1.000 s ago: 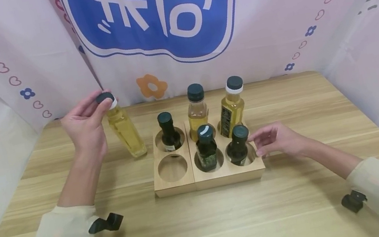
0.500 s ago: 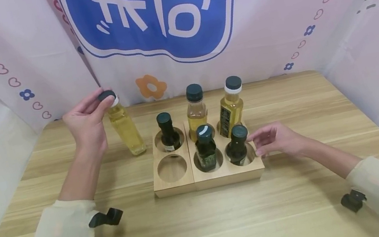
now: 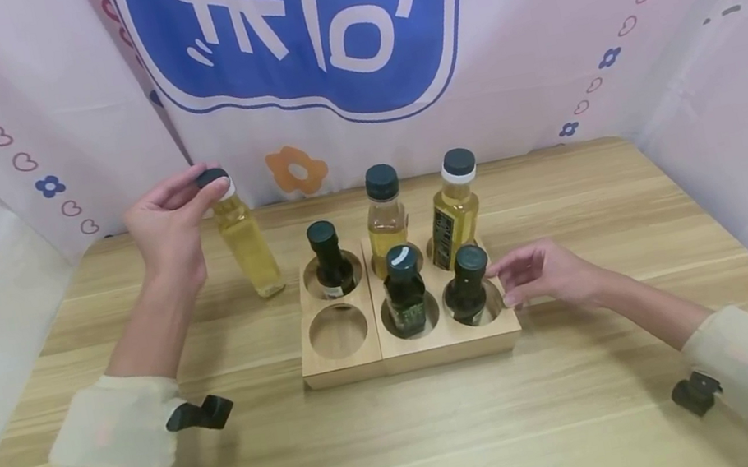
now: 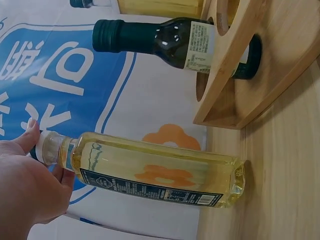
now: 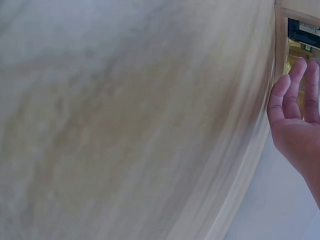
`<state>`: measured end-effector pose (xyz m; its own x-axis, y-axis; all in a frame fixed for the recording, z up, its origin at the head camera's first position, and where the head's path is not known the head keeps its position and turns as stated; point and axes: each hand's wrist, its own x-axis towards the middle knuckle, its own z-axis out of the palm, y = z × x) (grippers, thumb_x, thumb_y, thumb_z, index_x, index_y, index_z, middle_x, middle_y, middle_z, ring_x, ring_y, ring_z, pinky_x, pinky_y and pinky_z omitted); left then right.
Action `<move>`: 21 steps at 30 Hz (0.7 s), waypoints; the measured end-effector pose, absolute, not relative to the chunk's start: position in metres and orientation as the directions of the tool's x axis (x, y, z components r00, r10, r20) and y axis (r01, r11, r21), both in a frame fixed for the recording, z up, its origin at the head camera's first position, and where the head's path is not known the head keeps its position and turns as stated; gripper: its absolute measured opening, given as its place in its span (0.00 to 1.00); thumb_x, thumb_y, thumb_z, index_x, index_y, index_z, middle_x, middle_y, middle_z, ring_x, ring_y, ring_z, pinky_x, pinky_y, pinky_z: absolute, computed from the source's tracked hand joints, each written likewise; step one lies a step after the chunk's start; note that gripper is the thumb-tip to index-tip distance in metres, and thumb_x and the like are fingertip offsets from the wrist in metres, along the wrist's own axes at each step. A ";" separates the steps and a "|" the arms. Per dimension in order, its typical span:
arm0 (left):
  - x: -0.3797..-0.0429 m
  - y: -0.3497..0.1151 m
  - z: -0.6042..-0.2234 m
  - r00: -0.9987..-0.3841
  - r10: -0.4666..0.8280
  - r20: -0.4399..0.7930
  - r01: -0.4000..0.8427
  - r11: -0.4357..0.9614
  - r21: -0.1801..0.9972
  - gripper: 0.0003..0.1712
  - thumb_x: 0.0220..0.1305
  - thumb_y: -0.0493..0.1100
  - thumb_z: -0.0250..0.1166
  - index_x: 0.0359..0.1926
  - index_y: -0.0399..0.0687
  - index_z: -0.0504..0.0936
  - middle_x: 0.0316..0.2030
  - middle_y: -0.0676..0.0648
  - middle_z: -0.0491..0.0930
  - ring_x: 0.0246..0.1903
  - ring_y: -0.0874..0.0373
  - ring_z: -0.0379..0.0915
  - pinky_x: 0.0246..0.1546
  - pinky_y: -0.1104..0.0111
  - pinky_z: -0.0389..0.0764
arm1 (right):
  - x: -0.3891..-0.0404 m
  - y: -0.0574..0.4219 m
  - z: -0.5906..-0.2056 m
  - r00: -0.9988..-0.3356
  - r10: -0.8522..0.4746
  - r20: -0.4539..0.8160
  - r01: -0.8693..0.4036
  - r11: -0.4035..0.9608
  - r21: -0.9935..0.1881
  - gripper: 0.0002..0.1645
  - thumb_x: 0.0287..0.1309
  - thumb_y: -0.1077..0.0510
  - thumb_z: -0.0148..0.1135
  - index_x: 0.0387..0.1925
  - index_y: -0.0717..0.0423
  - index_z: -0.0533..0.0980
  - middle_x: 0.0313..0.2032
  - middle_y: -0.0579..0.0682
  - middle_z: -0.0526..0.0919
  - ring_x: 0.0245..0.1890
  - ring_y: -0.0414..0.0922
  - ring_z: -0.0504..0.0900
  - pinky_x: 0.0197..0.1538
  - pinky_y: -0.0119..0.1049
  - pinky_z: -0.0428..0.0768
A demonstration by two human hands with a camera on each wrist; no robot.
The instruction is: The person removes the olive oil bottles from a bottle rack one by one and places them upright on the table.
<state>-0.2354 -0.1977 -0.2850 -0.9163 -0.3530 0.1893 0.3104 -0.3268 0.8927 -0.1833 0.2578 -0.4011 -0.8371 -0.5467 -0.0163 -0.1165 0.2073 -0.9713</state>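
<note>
In the head view my left hand (image 3: 165, 230) pinches the dark green cap of an oil bottle (image 3: 252, 255), thumb on one side and fingers on the other. Pale yellow oil fills this square clear bottle, which leans slightly, its base right at the tabletop left of a wooden bottle rack (image 3: 346, 373). The left wrist view shows a dark label with a barcode along the bottle (image 4: 150, 165). My right hand (image 3: 552, 275) rests against the rack's right end, fingers loosely bent and holding no bottle. Part of that hand (image 5: 295, 115) shows in the right wrist view.
Several bottles stand in the rack: a dark one (image 3: 331, 262) at back left, two yellow oil bottles behind, two dark ones in front. The front left hole (image 3: 339, 333) holds nothing. A printed cloth (image 3: 519, 32) hangs behind the wooden table (image 3: 411, 444).
My left hand and the oil bottle have shifted slightly up and away toward the back cloth. The right hand and the rack have stayed in place.
</note>
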 end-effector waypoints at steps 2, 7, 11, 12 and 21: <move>-0.239 -0.198 -0.285 -0.914 -0.361 0.187 0.310 -0.323 0.894 0.17 0.46 0.22 0.80 0.38 0.36 0.91 0.31 0.46 0.91 0.36 0.59 0.89 0.43 0.74 0.87 | -0.183 0.258 -0.401 -0.838 -0.546 -0.014 -0.120 0.209 -0.971 0.28 0.50 0.74 0.74 0.54 0.79 0.75 0.38 0.52 0.88 0.36 0.43 0.87 0.40 0.34 0.88; -0.246 -0.203 -0.284 -0.908 -0.384 0.170 0.311 -0.342 0.887 0.17 0.46 0.22 0.80 0.39 0.35 0.91 0.31 0.46 0.91 0.36 0.59 0.89 0.43 0.73 0.87 | -0.184 0.259 -0.403 -0.840 -0.542 -0.021 -0.112 0.212 -0.971 0.29 0.50 0.73 0.75 0.55 0.78 0.76 0.38 0.53 0.88 0.36 0.42 0.87 0.38 0.34 0.88; -0.252 -0.208 -0.285 -0.903 -0.400 0.157 0.311 -0.358 0.880 0.18 0.45 0.22 0.81 0.39 0.36 0.91 0.32 0.46 0.91 0.36 0.58 0.89 0.45 0.72 0.87 | -0.185 0.259 -0.403 -0.841 -0.541 -0.029 -0.106 0.218 -0.970 0.30 0.50 0.73 0.75 0.55 0.78 0.76 0.38 0.54 0.88 0.36 0.43 0.87 0.39 0.35 0.88; -0.253 -0.209 -0.285 -0.902 -0.405 0.153 0.312 -0.361 0.879 0.18 0.45 0.22 0.81 0.39 0.37 0.91 0.32 0.46 0.91 0.36 0.58 0.89 0.45 0.72 0.87 | -0.185 0.259 -0.403 -0.841 -0.540 -0.031 -0.106 0.220 -0.970 0.30 0.50 0.73 0.75 0.55 0.78 0.76 0.38 0.54 0.87 0.36 0.43 0.87 0.39 0.35 0.88; -0.260 -0.219 -0.291 -0.880 -0.456 0.133 0.327 -0.378 0.866 0.18 0.44 0.22 0.81 0.39 0.37 0.91 0.34 0.45 0.91 0.38 0.57 0.89 0.44 0.73 0.87 | -0.184 0.258 -0.400 -0.846 -0.532 -0.039 -0.100 0.229 -0.968 0.26 0.50 0.73 0.75 0.53 0.71 0.80 0.37 0.49 0.87 0.36 0.43 0.87 0.41 0.35 0.89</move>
<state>-0.2602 -0.2185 -0.2907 -0.8798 -0.4563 0.1332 0.3270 -0.3776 0.8663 -0.1841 0.2584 -0.4003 -0.8461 -0.5316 -0.0386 -0.0997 0.2290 -0.9683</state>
